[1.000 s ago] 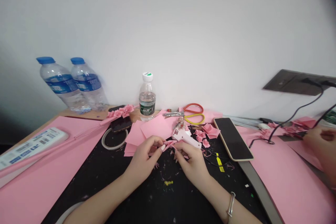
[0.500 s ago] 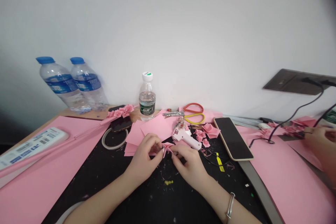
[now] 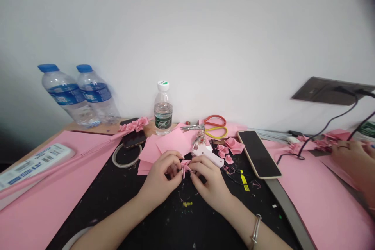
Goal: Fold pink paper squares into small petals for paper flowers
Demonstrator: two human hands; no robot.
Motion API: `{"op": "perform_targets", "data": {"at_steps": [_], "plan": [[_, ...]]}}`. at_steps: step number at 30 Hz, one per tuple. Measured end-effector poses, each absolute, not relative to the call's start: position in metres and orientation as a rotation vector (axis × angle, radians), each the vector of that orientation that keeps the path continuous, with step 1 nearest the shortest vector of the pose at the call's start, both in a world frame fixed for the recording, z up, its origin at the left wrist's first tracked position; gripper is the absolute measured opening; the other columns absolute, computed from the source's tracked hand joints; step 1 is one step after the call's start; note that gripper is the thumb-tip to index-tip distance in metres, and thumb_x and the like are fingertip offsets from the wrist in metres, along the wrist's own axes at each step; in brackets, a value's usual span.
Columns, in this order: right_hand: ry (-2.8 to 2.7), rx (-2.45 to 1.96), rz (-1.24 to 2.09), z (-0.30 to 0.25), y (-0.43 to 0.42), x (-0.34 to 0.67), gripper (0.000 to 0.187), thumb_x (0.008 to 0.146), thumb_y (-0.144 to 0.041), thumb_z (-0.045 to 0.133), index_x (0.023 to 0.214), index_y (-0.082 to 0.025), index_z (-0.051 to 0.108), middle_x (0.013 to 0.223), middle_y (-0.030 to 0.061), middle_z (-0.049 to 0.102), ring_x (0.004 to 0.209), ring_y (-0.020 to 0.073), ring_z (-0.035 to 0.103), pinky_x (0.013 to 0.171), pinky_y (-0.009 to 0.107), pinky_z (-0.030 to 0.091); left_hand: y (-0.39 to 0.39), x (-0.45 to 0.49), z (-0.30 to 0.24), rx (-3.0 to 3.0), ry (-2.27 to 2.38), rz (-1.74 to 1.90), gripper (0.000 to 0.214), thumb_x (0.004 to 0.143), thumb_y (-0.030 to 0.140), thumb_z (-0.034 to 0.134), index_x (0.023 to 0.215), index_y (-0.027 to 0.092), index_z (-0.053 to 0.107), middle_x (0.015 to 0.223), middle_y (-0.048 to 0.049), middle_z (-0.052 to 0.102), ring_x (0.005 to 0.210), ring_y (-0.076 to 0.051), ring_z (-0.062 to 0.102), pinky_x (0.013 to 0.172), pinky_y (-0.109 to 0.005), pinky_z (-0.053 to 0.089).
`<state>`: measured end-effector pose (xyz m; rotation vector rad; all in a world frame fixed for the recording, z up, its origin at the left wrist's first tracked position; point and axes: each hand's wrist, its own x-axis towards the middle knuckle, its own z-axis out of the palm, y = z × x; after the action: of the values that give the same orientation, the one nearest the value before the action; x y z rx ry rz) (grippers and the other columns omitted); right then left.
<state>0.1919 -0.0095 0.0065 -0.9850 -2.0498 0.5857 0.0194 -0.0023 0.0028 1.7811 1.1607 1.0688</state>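
Observation:
Over a black work mat [image 3: 164, 222], my left hand [image 3: 161, 177] and my right hand [image 3: 209, 181] meet fingertip to fingertip. Both pinch a small folded pink paper piece [image 3: 185, 165] between them, fingers curled. A silver bracelet [image 3: 255, 229] sits on my right wrist. Just behind my right hand lies a white glue gun [image 3: 208, 154]. Loose pink paper squares [image 3: 171, 143] lie behind my left hand.
Two large blue-capped bottles [image 3: 77, 95] and a small bottle [image 3: 163, 110] stand at the wall. Scissors [image 3: 208, 126], a phone [image 3: 259, 153], folded pink flowers [image 3: 231, 147], a tape ring [image 3: 125, 155] and big pink sheets [image 3: 43, 199] surround the mat. Another person's hand [image 3: 353, 160] works at far right.
My hands have drawn closer together and slightly toward me, folding the pink piece tighter. The other person's hand at right has shifted a little.

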Motion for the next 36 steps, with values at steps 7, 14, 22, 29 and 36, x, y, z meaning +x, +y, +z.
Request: {"op": "perform_targets", "data": {"at_steps": [7,14,22,29,36], "plan": [[-2.073,-0.978,0.612,0.009,-0.009,0.191,0.017,0.081,-0.006,0.046,0.088,-0.017,0.057,0.094,0.0073,0.057,0.086,0.0161,0.055,0.076,0.027,0.045,-0.004,0.021,0.003,1.750,1.075,1.054,0.012,0.074,0.009,0.050,0.071,0.019,0.047,0.077,0.0008,0.054,0.066,-0.011,0.052,0.057,-0.020,0.042],[-2.102,-1.080,0.633,0.011,-0.009,0.191,0.019,0.085,-0.009,0.040,0.076,-0.018,0.054,0.069,0.0015,0.055,0.065,0.0144,0.051,0.060,0.025,0.040,-0.005,0.022,0.007,1.771,1.023,1.032,0.013,0.075,0.007,0.047,0.071,0.020,0.045,0.080,-0.0006,0.052,0.074,-0.013,0.053,0.066,-0.023,0.046],[-1.963,-1.094,1.069,0.000,-0.014,0.188,0.019,0.082,-0.004,0.037,0.084,-0.020,0.048,0.054,-0.0059,0.052,0.043,0.0090,0.046,0.045,0.019,0.035,-0.006,0.021,0.008,1.916,1.019,0.976,0.017,0.071,0.003,0.046,0.071,0.020,0.045,0.095,-0.0042,0.049,0.089,-0.016,0.052,0.075,-0.026,0.043],[-1.995,-1.089,1.098,0.001,-0.014,0.187,0.017,0.079,-0.003,0.038,0.076,-0.019,0.044,0.059,-0.0047,0.050,0.050,0.0097,0.048,0.048,0.020,0.036,-0.009,0.020,0.010,1.946,0.977,0.951,0.021,0.066,0.000,0.048,0.069,0.020,0.042,0.099,-0.0051,0.049,0.097,-0.018,0.051,0.081,-0.027,0.041],[-2.020,-1.047,1.144,0.009,-0.015,0.188,0.020,0.079,-0.002,0.036,0.073,-0.018,0.047,0.057,-0.0052,0.047,0.051,0.0097,0.045,0.049,0.020,0.034,-0.011,0.021,0.011,1.975,0.970,0.938,0.021,0.064,0.000,0.050,0.068,0.020,0.043,0.103,-0.0067,0.048,0.098,-0.020,0.051,0.084,-0.031,0.041]]}}
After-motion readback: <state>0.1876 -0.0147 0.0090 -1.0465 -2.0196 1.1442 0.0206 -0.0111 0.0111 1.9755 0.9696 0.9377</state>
